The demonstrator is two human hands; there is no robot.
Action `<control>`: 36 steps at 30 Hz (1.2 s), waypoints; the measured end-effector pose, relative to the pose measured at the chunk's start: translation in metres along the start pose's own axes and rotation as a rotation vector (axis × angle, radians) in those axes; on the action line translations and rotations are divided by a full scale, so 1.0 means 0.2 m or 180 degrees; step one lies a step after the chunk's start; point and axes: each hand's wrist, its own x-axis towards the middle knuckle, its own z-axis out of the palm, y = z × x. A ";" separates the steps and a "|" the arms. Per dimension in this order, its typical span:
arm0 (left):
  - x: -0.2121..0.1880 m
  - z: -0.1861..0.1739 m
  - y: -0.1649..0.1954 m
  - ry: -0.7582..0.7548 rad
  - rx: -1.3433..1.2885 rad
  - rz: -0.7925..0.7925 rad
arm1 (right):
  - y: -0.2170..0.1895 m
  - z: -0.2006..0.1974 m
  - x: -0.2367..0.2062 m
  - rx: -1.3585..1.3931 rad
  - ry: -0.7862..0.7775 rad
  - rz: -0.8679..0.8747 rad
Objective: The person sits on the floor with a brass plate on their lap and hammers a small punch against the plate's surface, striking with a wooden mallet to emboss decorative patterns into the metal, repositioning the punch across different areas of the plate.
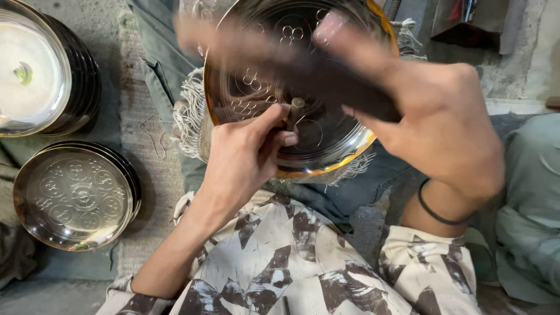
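A round metal plate [326, 140] with a brass-coloured rim and engraved circle patterns lies on a fringed cloth in front of me. My left hand [245, 154] pinches a short metal punch [296, 111] upright on the plate's middle. My right hand [431, 125] grips a dark hammer-like tool [326, 79], blurred with motion, above the plate and the punch.
At the left, a stack of engraved metal plates [73, 195] sits on the floor, with a second stack of plain shiny plates [35, 73] behind it. A fringed cloth [189, 114] lies under the worked plate. Grey-green fabric [534, 204] is at the right.
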 end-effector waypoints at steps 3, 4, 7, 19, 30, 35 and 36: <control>0.00 0.00 0.00 -0.0068 -0.0210 -0.0062 | 0.03 0.07 -0.06 0.0821 0.0784 0.0222; 0.00 0.00 0.00 -0.0050 -0.0205 -0.0008 | 0.04 0.08 -0.06 0.0581 0.0822 0.0290; 0.00 0.01 -0.01 -0.0010 0.0058 0.0074 | 0.04 0.07 -0.07 -0.0797 0.0591 0.0379; 0.05 0.00 -0.02 -0.0280 0.0026 0.0400 | -0.05 0.05 -0.18 0.0193 0.0265 0.0744; 0.22 -0.05 -0.03 -0.1811 0.0282 0.0559 | -0.12 0.27 -0.52 0.0258 0.0795 0.1919; 0.28 -0.08 0.01 -0.2308 0.0212 0.0543 | -0.20 0.39 -0.62 0.0389 0.1181 0.1718; 0.29 -0.08 0.02 -0.2401 0.0229 0.0539 | -0.22 0.40 -0.64 0.0449 0.1207 0.1790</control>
